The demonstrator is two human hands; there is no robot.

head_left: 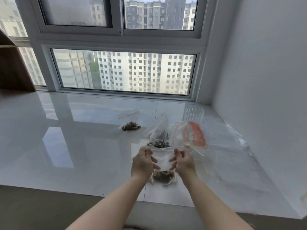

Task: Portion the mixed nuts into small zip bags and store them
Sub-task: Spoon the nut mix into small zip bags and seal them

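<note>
Gripping a small zip bag (163, 161) of mixed nuts (162, 177) by its upper sides, left hand (142, 161) and right hand (183, 161) hold it above the glossy white worktop (74, 138).

Three nut bags: one at six o'clock (163, 177), one at centre (158, 143), one at eleven (130, 126), two hands (142, 163) (183, 162), one orange-printed bag (194, 136)

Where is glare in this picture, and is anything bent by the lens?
Head view: daylight from the window leaves bright reflections on the glossy white sill; the wide lens bows the window frame and right wall; the clear small zip bag of nuts, gripped by the left hand and right hand, looks slightly soft.
</note>
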